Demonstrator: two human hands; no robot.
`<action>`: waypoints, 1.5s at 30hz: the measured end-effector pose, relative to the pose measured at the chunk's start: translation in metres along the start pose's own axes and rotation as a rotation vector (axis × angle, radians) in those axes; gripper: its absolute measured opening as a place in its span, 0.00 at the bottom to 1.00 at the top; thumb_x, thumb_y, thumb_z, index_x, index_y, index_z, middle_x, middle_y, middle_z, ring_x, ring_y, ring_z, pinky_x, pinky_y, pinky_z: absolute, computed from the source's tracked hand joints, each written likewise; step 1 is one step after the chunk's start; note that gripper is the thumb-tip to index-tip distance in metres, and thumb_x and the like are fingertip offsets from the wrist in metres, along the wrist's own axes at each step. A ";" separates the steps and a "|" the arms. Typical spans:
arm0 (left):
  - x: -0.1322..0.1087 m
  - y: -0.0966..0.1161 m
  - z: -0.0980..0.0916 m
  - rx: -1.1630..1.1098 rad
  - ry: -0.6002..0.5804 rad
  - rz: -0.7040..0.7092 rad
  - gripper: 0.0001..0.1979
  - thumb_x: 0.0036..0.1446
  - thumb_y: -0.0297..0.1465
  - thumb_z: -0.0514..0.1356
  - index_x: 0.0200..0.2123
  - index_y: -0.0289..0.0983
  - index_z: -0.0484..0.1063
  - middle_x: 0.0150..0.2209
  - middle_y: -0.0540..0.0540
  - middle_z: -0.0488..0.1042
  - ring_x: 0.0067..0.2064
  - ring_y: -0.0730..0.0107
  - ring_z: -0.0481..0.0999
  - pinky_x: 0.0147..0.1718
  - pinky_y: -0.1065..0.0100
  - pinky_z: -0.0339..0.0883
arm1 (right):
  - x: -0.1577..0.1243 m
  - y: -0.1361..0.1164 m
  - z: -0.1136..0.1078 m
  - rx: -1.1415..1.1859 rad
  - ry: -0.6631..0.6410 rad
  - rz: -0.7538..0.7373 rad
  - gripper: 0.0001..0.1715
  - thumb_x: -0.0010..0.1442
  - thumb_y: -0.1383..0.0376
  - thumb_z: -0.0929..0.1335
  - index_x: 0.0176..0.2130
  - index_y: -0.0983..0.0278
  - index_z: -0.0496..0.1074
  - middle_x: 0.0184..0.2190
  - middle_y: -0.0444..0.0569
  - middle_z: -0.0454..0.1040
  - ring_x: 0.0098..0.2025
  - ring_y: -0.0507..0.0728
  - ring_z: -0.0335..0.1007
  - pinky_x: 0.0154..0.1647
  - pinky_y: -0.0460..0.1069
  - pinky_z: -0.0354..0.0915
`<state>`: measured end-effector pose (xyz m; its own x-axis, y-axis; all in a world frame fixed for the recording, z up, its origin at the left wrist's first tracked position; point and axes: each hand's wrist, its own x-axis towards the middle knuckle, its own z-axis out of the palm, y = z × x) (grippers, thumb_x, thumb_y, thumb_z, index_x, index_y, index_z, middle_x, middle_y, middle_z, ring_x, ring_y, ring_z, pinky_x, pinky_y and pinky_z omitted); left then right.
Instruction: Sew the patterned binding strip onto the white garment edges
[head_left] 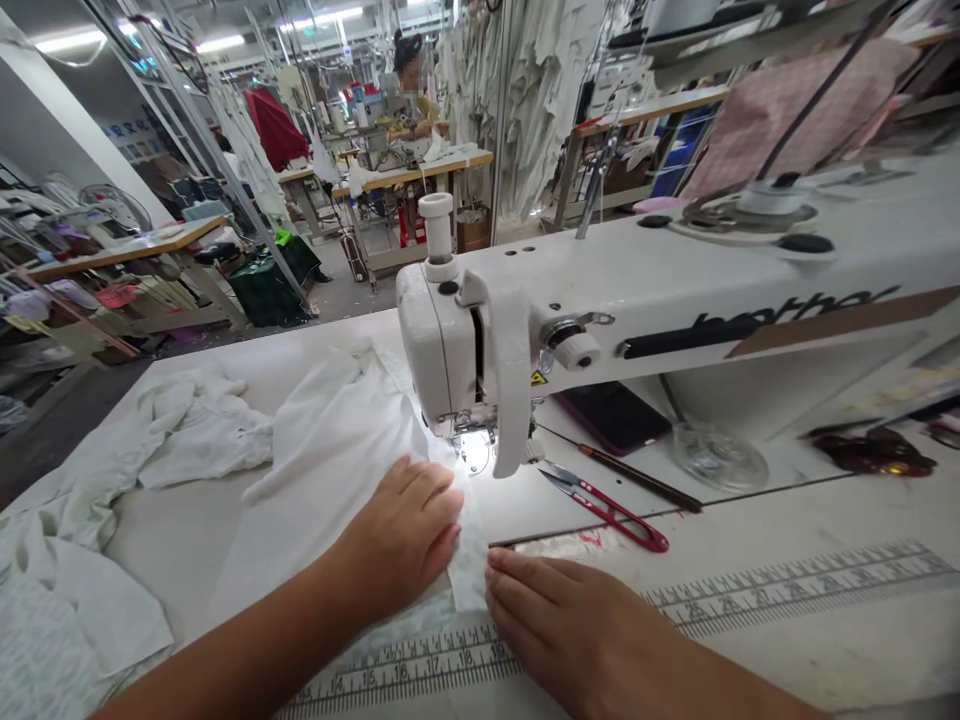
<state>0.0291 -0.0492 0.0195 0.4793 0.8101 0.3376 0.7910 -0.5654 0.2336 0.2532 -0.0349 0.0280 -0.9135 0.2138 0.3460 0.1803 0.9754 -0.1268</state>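
Observation:
White fabric with a pale green leaf print (pixel 337 440) lies on the sewing table and runs up to the needle area of a white sewing machine (pixel 465 330). My left hand (pixel 409 525) rests on this cloth just left of the lit presser foot, its fingers curled together on the material. At the cloth's near right edge is my right hand (pixel 559 620), with fingers pressed together and fingertips against the strip's border. The thumb of that hand is hidden. Under the machine's front cover, the needle is too small to make out.
Right of the needle lie red-handled thread snips (pixel 607 510), a wooden-handled awl (pixel 641 478) and a dark phone (pixel 615 415). A printed ruler (pixel 780 590) crosses the table's front. More printed fabric (pixel 67 590) spreads left. A person (pixel 409 90) sits at another machine behind.

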 end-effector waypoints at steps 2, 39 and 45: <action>-0.002 -0.002 -0.003 0.013 -0.036 -0.009 0.12 0.61 0.25 0.54 0.48 0.35 0.67 0.50 0.40 0.70 0.50 0.56 0.67 0.52 0.50 0.64 | 0.001 -0.003 -0.005 -0.020 0.013 0.006 0.20 0.65 0.71 0.56 0.40 0.65 0.75 0.39 0.52 0.79 0.46 0.60 0.72 0.51 0.52 0.67; -0.007 0.014 0.000 0.274 -0.136 -0.141 0.27 0.62 0.36 0.54 0.62 0.32 0.57 0.64 0.28 0.57 0.64 0.33 0.54 0.51 0.28 0.57 | 0.000 -0.003 -0.009 -0.062 0.009 0.064 0.17 0.65 0.71 0.59 0.44 0.66 0.74 0.42 0.49 0.79 0.45 0.56 0.72 0.47 0.49 0.67; 0.010 0.001 0.000 0.136 -0.047 0.062 0.15 0.63 0.29 0.53 0.51 0.29 0.66 0.51 0.33 0.72 0.55 0.50 0.70 0.55 0.41 0.64 | 0.002 -0.005 -0.006 -0.085 -0.063 0.013 0.11 0.62 0.70 0.64 0.42 0.65 0.74 0.40 0.51 0.79 0.46 0.59 0.71 0.48 0.52 0.67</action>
<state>0.0349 -0.0415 0.0233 0.5434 0.7827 0.3034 0.8021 -0.5908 0.0874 0.2528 -0.0390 0.0346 -0.9315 0.2250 0.2859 0.2199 0.9742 -0.0504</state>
